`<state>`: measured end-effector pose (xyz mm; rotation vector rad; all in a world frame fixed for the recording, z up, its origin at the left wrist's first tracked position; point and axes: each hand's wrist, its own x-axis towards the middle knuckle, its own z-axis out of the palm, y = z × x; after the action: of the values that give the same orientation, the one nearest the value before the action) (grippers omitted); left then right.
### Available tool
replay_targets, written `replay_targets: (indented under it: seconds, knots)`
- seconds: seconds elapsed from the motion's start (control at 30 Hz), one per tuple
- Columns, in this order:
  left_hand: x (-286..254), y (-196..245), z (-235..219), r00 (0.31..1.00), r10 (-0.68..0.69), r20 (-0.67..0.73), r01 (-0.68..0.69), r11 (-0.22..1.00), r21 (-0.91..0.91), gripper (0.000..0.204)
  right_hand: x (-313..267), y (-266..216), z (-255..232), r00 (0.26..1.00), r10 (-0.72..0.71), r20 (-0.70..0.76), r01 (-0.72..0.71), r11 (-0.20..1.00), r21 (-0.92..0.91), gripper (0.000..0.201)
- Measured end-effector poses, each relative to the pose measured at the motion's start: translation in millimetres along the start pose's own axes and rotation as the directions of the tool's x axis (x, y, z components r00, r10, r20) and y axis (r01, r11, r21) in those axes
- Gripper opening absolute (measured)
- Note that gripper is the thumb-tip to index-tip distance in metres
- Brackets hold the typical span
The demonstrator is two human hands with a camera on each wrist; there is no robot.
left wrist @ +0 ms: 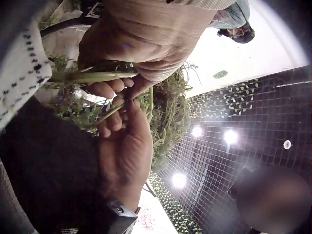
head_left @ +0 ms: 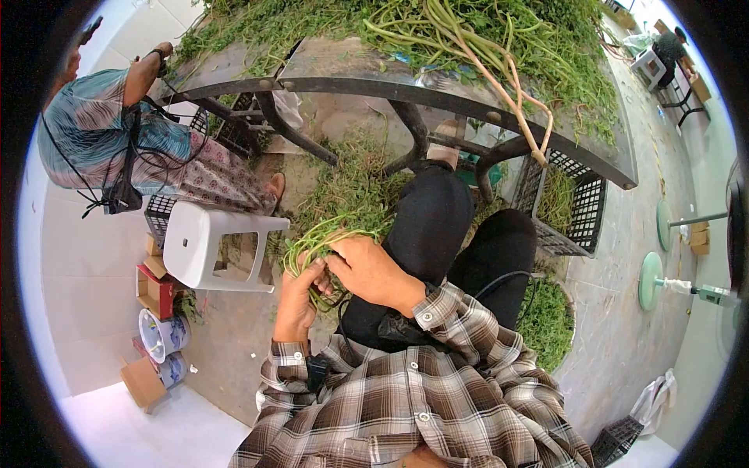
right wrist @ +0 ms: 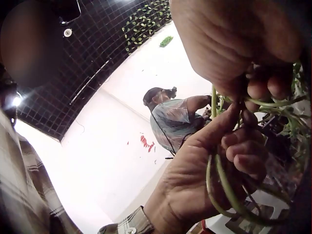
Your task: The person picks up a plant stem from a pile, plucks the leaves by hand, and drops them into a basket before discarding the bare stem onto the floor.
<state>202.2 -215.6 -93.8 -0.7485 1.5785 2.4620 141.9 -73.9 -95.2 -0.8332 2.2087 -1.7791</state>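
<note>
Both hands meet over the lap in the head view, fingertips close together on a bundle of long green plant stems (head_left: 310, 236) bent into a loop. My left hand (head_left: 294, 306) grips the bundle, with stems curving round beside its palm in the right wrist view. The thumb and curled fingers of my right hand (head_left: 376, 271) pinch a stem at the same spot. In the left wrist view, a thicker green stem (left wrist: 90, 77) runs under the near hand, and a thin stem (left wrist: 108, 115) lies between the right hand's fingertips. The pinched ends are partly hidden by the fingers.
A table (head_left: 335, 87) heaped with leafy green stems (head_left: 499, 47) stands in front, with more greens (head_left: 343, 183) on the floor below. A white stool (head_left: 204, 243) is at left, near another person (head_left: 117, 132). A black crate (head_left: 585, 210) and a basket of leaves (head_left: 546, 324) are at right.
</note>
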Motion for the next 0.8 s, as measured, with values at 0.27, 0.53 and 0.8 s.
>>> replay_targets:
  seconds: [0.27,0.53,0.8]
  knots:
    - [0.5,-0.3,2.1,1.0,-0.008,0.001,0.008,1.0,0.006,0.004,0.0,3.7,2.5,1.0,-0.017,-0.018,0.017,0.999,-0.035,0.014]
    - [1.9,-3.2,1.7,1.0,-0.012,-0.012,0.012,1.0,-0.005,0.004,0.8,2.8,0.9,1.0,0.0,0.013,0.001,1.0,-0.029,0.014]
    - [4.8,-5.4,0.8,1.0,0.001,0.009,-0.001,1.0,-0.01,0.005,1.8,-1.6,-0.4,1.0,0.001,-0.002,-0.001,1.0,-0.027,0.015]
